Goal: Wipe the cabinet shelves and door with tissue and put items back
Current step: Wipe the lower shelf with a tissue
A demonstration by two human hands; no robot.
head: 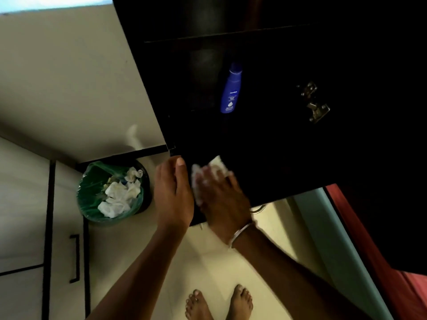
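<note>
Dark, near-black wood filled the upper right: an open cabinet seen from above w/ a head cam, its interior mostly lost in shadow. White tissue sat pressed flat against the dark lower panel of the cabinet, near its left corner. Right hand lay over the tissue, fingers spread fairly straight and pressing it to the surface; the hand was motion-blurred, so exact finger positions couldn't be told. A thin silver bangle circled the right wrist. Left hand was just beside the right one, fingers together and mostly straight, fingertips at the cabinet's left edge; it held nothing, and whether it actually touched the edge couldn't be told.

Inside the cabinet, a blue lotion bottle w/ white label text stood on a shelf, well apart from the hands. A metal hinge showed to the right of the bottle.

On the pale floor to the left stood a round bin w/ a green liner, holding several crumpled white tissues. Cream drawer fronts w/ a black handle ran along the far left. Two bare feet showed at the bottom, and red fabric at the lower right.
</note>
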